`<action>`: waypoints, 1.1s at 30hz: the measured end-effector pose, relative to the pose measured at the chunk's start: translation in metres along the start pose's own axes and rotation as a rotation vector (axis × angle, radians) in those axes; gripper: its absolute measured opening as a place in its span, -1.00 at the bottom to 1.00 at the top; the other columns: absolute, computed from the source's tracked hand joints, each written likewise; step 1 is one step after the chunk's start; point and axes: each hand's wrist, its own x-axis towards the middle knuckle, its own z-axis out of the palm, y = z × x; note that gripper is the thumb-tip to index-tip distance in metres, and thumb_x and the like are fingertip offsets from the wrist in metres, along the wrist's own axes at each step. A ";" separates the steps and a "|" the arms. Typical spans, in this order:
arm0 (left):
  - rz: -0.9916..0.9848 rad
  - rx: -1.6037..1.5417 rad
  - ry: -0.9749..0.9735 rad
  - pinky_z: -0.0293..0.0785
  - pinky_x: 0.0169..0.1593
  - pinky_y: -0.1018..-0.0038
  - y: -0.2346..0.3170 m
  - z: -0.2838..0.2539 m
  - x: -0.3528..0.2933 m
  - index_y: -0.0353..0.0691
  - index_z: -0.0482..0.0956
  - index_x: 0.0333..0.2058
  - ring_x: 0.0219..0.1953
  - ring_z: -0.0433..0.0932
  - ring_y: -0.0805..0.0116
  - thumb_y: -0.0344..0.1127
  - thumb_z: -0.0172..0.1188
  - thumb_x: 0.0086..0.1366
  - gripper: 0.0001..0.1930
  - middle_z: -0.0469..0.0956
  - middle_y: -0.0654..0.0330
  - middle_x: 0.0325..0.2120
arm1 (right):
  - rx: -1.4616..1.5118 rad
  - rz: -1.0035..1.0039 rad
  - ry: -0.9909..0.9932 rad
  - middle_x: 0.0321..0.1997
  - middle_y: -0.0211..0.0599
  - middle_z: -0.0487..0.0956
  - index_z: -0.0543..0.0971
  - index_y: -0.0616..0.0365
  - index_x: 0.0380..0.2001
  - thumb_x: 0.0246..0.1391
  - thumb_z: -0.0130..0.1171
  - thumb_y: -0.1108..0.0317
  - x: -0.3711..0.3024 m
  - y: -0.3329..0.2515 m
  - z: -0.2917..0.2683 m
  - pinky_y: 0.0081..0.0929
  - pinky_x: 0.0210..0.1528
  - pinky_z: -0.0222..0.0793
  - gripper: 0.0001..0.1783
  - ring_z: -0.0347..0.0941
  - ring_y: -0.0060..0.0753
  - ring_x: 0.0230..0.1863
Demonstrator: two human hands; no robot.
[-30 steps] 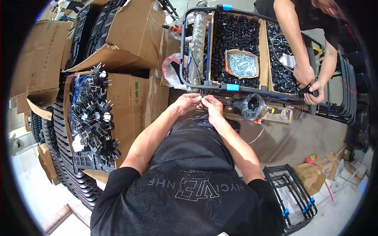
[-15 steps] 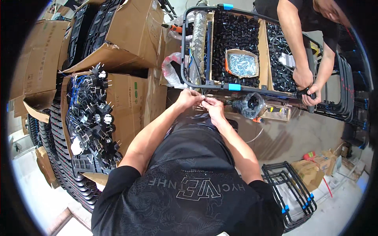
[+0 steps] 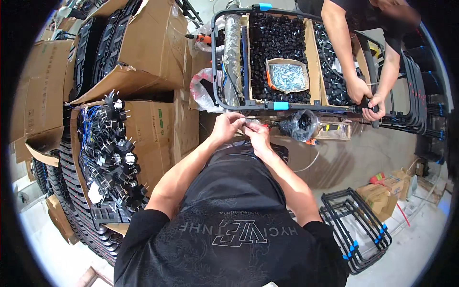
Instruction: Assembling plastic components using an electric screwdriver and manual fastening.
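Observation:
My left hand [image 3: 227, 127] and my right hand [image 3: 258, 137] meet in front of my body, just below the near edge of a black tubular frame [image 3: 214, 62]. Both have their fingertips closed in a pinch, nearly touching each other. Whatever is between them is too small and hidden to name. Close to my right hand is a clear plastic bag [image 3: 306, 125] of black parts. Within the frame's outline sit many small black plastic parts [image 3: 277, 40] in a cardboard box, and on top of them rests a small open carton holding silver screws [image 3: 289, 76].
At left, black plugs with cables [image 3: 112, 153] hang by cardboard boxes [image 3: 153, 129]. A co-worker's hands [image 3: 366, 98] grip a dark handle at the frame's right side. More black frames [image 3: 354, 225] lie on the floor at lower right. An orange-tipped tool [image 3: 198, 38] lies top centre.
My hands stay together, with the fingers slightly shifted and the right hand a little lower. The view has moved slightly. The co-worker's hands remain on the handle.

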 end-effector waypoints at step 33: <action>-0.591 -0.421 -0.235 0.50 -0.21 0.56 0.001 -0.012 0.004 -0.36 0.56 -0.14 -0.35 0.55 0.45 -0.48 0.19 0.25 -0.80 0.59 0.23 -0.31 | -0.381 0.241 0.620 -0.25 -0.07 0.64 0.63 0.18 -0.23 -0.04 0.22 0.05 0.114 0.153 -0.126 -0.34 -0.06 0.44 -0.57 0.58 -0.25 -0.18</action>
